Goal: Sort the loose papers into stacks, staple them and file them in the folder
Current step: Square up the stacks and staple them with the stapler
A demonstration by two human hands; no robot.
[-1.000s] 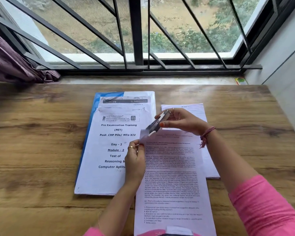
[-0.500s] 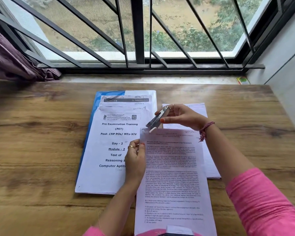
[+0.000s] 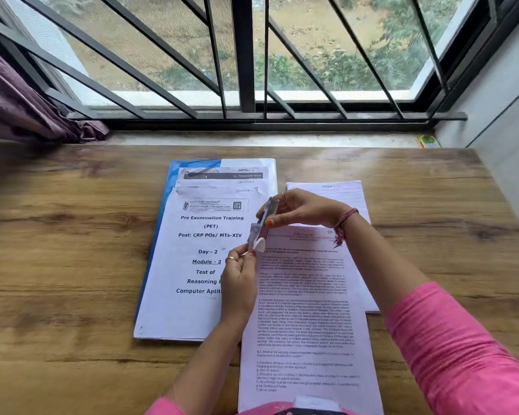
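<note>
My right hand (image 3: 300, 209) has its grip curled round the small stapler (image 3: 265, 224), thumb under and fingers over, and holds it tilted with its white nose down. The stapler's mouth sits over the top left corner of the printed question sheets (image 3: 304, 310), which are lifted slightly off the table (image 3: 57, 265) at that corner. Just below the stapler, my left hand (image 3: 237, 280) pinches the same corner between thumb and fingertips, so the two grips nearly meet; a ring shows on one left finger. The sheets run from that pinch back toward my body, their lower edge out of view.

Left of my left grip lies the stack headed "Pre Examination Training" (image 3: 204, 250), resting on the blue folder (image 3: 170, 187), whose edge shows along the stack's far left side. Beyond and under my right wrist lies a ruled handwritten sheet (image 3: 342, 193), partly covered by the question sheets. A purple curtain (image 3: 18, 109) hangs far left by the barred window (image 3: 246, 70).
</note>
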